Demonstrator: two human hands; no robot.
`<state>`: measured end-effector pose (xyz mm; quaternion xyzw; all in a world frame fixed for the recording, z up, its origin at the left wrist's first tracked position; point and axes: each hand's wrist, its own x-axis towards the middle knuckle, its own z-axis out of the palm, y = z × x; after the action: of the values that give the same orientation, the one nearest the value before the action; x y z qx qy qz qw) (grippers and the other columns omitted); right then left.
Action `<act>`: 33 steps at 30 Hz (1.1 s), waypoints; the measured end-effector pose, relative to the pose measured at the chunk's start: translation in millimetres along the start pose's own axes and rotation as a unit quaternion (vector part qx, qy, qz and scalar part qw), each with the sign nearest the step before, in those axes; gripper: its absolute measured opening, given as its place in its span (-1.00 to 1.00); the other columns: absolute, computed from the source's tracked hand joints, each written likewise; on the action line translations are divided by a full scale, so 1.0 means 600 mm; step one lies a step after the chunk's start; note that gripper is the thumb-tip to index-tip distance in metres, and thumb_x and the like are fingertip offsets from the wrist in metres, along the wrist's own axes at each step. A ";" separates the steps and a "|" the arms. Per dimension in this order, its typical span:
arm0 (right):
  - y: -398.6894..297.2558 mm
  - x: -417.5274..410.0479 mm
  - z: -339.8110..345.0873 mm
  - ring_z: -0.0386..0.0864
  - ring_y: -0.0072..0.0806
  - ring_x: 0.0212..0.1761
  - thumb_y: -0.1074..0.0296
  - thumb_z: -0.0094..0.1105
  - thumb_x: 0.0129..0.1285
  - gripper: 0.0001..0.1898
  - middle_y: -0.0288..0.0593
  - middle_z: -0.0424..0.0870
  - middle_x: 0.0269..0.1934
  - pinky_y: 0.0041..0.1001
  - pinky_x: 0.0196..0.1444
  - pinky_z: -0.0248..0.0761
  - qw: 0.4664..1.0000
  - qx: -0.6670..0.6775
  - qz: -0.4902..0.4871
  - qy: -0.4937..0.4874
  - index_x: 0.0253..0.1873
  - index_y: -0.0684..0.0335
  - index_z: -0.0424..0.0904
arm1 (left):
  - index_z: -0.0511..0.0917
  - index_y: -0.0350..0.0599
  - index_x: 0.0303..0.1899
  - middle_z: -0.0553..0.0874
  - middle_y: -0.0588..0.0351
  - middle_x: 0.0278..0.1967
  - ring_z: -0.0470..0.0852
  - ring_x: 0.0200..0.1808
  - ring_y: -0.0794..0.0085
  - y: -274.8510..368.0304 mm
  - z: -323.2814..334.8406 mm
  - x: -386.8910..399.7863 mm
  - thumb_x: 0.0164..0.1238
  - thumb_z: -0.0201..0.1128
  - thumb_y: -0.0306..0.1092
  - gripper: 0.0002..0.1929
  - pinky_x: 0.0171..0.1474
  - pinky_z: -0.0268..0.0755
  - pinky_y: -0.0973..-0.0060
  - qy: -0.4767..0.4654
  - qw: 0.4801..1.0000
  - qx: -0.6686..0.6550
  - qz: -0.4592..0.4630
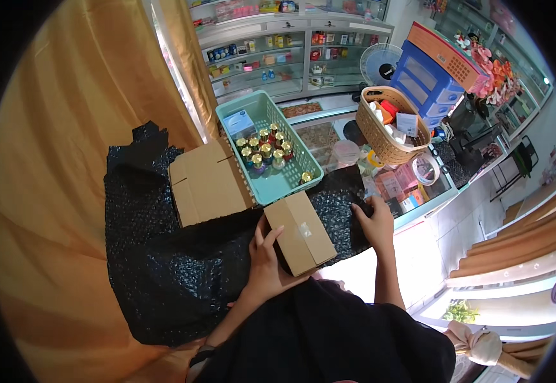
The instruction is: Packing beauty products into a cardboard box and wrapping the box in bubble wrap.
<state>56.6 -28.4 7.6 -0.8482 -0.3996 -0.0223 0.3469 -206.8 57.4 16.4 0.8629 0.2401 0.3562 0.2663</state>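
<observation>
A small closed cardboard box, with a piece of clear tape across its seam, lies on black bubble wrap. My left hand holds the box by its left side, fingers on its top edge and palm beneath its near end. To the right, my right hand pinches the edge of the black bubble wrap. The long rest of the sheet spreads left and hangs down in front of me. Beyond it lies a larger cardboard box, partly covered by the wrap.
A teal plastic basket holds several gold-capped bottles and a blue-white box. Right of it, a tan basket of goods and a tape roll stand on the glass counter. A yellow curtain hangs at left.
</observation>
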 end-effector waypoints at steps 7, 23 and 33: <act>0.017 0.023 -0.012 0.62 0.04 -0.35 0.08 0.37 0.19 -0.59 0.14 0.62 -0.38 -0.25 -0.30 0.43 0.996 0.074 0.030 -0.046 -0.19 0.38 0.51 | 0.00 0.03 0.37 0.05 -0.34 0.37 0.12 0.43 -0.30 0.004 -0.021 -0.006 -0.35 0.73 -0.09 0.22 0.39 0.16 -0.13 0.003 1.000 -0.003 -0.006; -0.002 0.061 -0.107 0.65 -0.56 -0.28 0.33 0.28 0.25 -0.66 -0.21 0.70 -0.24 -0.61 -0.17 0.47 0.824 0.484 0.192 -0.222 0.04 0.44 0.59 | 0.03 0.11 0.34 0.04 -0.35 0.38 0.14 0.39 -0.30 -0.025 -0.036 -0.030 -0.40 0.71 -0.02 0.20 0.34 0.05 -0.14 -0.021 0.999 0.012 -0.028; -0.168 0.029 -0.129 0.66 -0.52 -0.13 0.51 0.36 0.14 -0.62 -0.18 0.72 -0.11 -0.56 -0.03 0.48 0.746 0.568 0.124 -0.325 0.07 0.40 0.54 | -0.02 0.08 0.40 0.04 -0.40 0.44 0.02 0.49 -0.29 -0.032 -0.035 -0.030 -0.29 0.67 -0.01 0.20 0.38 -0.02 -0.15 -0.032 0.996 -0.077 -0.012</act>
<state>17.1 -19.6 129.4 -0.4926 -0.3183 0.5293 0.6131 -238.0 66.8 8.5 0.8480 0.2132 0.3425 0.3438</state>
